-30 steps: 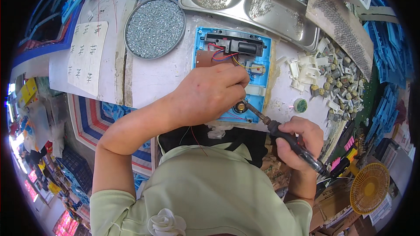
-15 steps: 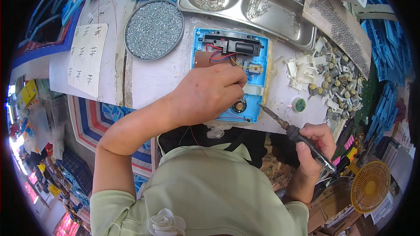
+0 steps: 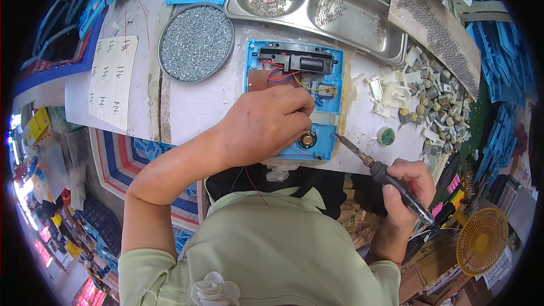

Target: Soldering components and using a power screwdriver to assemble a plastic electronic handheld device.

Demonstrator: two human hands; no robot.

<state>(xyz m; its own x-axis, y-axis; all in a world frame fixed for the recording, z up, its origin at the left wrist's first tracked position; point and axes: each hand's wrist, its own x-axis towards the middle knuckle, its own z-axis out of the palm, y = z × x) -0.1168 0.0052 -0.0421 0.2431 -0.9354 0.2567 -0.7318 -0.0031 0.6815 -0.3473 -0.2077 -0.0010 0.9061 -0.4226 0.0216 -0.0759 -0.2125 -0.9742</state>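
Observation:
A blue plastic casing lies open-side up on the worktable in front of me. Inside it are a black part, a brown circuit board, red, blue and yellow wires and a small round speaker. My left hand bends over the casing with thumb and fingers pinched together; what they hold, if anything, is hidden. Covered by that hand is the casing's lower left part. My right hand grips a black-handled soldering iron, its tip beside the casing's lower right edge, apart from the speaker.
A round dish of small metal pieces stands left of the casing, a steel compartment tray with springs behind it. Rightward are a small green round piece and a pile of white and metal parts. Marked paper lies left.
The whole view has shifted slightly, so the casing, dish and tray sit a little farther left and lower. Both hands keep nearly the same pose, and the soldering iron remains in my right hand.

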